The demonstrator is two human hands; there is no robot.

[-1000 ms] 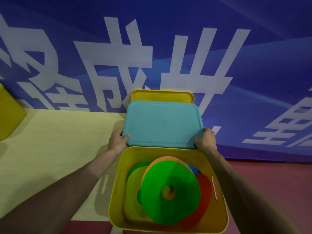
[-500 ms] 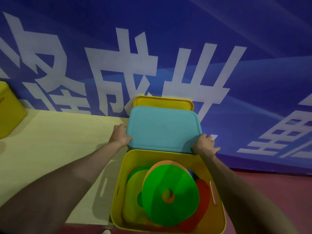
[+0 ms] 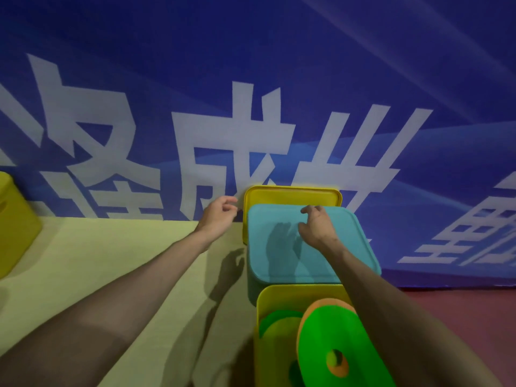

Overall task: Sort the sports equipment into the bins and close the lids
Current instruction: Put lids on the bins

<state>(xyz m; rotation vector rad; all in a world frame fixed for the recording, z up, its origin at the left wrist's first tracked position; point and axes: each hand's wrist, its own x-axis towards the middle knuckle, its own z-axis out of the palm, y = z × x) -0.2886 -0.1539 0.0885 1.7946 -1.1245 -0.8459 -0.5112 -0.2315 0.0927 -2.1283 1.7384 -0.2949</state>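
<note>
The teal lid (image 3: 307, 247) lies flat, top face up, on a teal bin (image 3: 251, 287) at centre right. As seen, its longer sides run left to right and its rounded corners sit square with the wall. Behind it a yellow lid (image 3: 290, 194) stands on edge against the wall, hollow side facing the viewer. The right hand (image 3: 315, 227) hovers over the far half of the teal lid, fingers bent and spread, grasping nothing, and casts a shadow on the lid. The left hand (image 3: 219, 216) hangs in the air just left of the yellow lid, fingers loosely curled and holding nothing. Nearer, touching the teal bin, an open yellow bin (image 3: 261, 317) holds flat discs standing on edge. Four can be told apart: one bright green disc (image 3: 329, 336) with a central hole, one orange disc (image 3: 321, 304) behind it, and one yellow-green disc (image 3: 279, 328) and one darker green disc (image 3: 276, 314) to the left. A second yellow bin (image 3: 14, 216) sits at the far left. The bins rest on a pale yellow mat (image 3: 111, 247) that borders a red floor (image 3: 474, 317) on the right. A blue banner (image 3: 279, 65) with large white characters fills the wall.
</note>
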